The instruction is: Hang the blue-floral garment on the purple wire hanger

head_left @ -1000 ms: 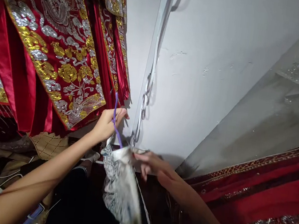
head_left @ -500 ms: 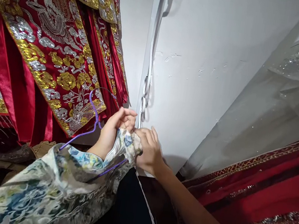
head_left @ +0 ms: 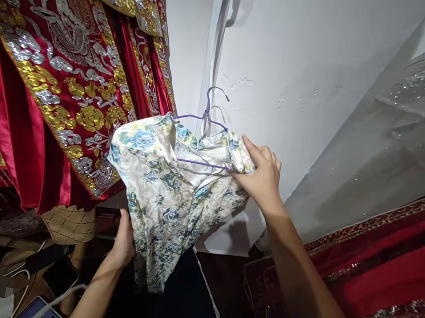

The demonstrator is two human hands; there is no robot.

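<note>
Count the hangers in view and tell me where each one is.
1. A purple wire hanger carries the floral garment, held up by the right hand before the white wall. The red robes' hangers are out of frame.

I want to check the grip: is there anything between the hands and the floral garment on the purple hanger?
Nothing visible: the right hand holds the floral garment at its shoulder, and the left hand touches its lower edge.

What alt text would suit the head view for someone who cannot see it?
A floral garment on a purple hanger is held up before a white wall, the right hand gripping its shoulder, the left hand at its lower edge. Red embroidered robes hang at left.
</note>
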